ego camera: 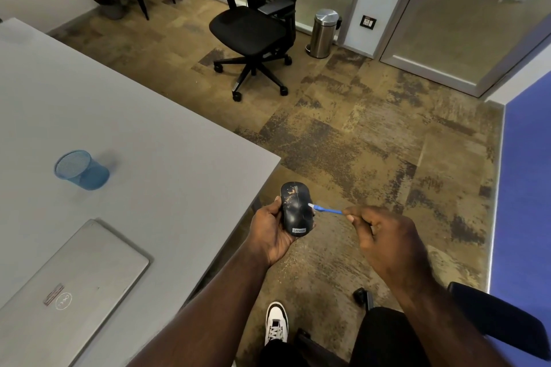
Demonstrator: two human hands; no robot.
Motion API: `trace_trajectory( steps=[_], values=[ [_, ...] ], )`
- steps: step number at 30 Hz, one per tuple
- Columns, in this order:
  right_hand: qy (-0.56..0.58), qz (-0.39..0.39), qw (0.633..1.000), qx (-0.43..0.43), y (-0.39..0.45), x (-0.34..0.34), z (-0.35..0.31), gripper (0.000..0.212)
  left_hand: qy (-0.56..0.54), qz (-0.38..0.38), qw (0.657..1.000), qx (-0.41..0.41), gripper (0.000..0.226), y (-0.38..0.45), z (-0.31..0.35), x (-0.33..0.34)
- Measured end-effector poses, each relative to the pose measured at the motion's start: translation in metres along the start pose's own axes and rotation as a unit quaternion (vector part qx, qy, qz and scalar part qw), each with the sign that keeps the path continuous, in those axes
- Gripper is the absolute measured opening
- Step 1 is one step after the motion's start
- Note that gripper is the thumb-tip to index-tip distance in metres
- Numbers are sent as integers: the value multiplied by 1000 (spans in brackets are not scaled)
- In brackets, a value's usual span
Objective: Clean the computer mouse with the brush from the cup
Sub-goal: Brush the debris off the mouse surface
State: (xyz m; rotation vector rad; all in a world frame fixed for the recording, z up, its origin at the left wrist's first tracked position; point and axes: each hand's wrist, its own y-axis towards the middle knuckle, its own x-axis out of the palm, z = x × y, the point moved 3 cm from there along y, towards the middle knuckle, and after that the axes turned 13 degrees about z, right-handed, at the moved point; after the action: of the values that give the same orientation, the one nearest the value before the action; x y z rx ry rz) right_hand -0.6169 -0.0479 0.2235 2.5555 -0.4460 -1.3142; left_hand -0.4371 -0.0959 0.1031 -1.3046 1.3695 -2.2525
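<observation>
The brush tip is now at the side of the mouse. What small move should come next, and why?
Probably sweep the brush up across the top of the mouse toward its front. The white bristle tip sits at the mouse's right edge, while the pale specks of dirt lie higher, near the front. The left hand holds the mouse steady off the table, and the right hand pinches the handle.

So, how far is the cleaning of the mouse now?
Done: the brush is out of the blue cup. In hand: the left hand holds the mouse while the right hand puts the bristles to its side. Left: brownish specks remain on its top.
</observation>
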Motion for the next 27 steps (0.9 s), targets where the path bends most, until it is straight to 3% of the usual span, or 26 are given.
trace_trajectory(
  steps=[3,8,15,21,27],
  values=[
    [4,-25,1000,-2,-6,-1,1,18,0,-4,1000,6,46,2,3,-2],
    [13,25,1000,-6,-1,-5,-1,20,-6,-5,1000,3,45,4,5,-4],
    [4,-45,999,-25,-10,0,0,19,-4,-1,1000,14,46,3,10,-4],
    [47,2,998,-37,-11,0,0,26,-18,-5,1000,12,45,1,10,-1],
    [37,-50,996,-57,-28,4,12,31,-21,3,1000,22,50,1,16,-2]
  ],
)
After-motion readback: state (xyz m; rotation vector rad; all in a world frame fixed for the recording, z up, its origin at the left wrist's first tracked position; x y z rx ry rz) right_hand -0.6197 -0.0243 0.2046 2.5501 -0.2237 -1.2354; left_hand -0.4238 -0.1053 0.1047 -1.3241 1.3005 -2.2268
